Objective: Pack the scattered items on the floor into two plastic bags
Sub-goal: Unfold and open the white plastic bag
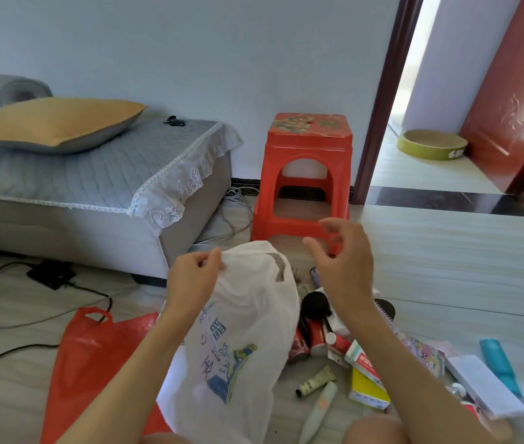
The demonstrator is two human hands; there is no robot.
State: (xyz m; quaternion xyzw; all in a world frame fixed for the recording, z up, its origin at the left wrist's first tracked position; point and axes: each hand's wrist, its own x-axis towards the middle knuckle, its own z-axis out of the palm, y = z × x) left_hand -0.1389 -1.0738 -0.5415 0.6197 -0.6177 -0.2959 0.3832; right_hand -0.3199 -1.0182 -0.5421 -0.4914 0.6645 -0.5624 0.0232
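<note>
Plastic bags are both in view and both look unfilled. Toward eight o'clock in the head view the red bag (94,357) lies flat on the floor (446,261), handles up, with nothing seen inside. Just to its right, near six o'clock, the white printed bag (238,331) is held upright; it hangs limp and appears empty, though its inside is not shown. Its top edge is pinched by the left hand (193,277), fingers curled onto the plastic beside the handle cut-out. At about one o'clock from that hand the right hand (341,267) is raised clear of the bag, fingers loosely curled and apart, holding nothing; it is judged to be reaching for the other side of the mouth to spread it open.

Further right, from four to five o'clock, the scattered items are still on the floor: a black makeup brush (315,304), a red-and-white can (318,338), a small cream tube (316,381), a pale pen-like stick (318,411), a yellow box (366,392), a long white box (482,384) and a teal comb (499,366), with others too blurred to name.

Packing is therefore judged barely begun: one bag is being opened, no item is seen bagged, and the whole pile remains to be split between the two bags
</note>
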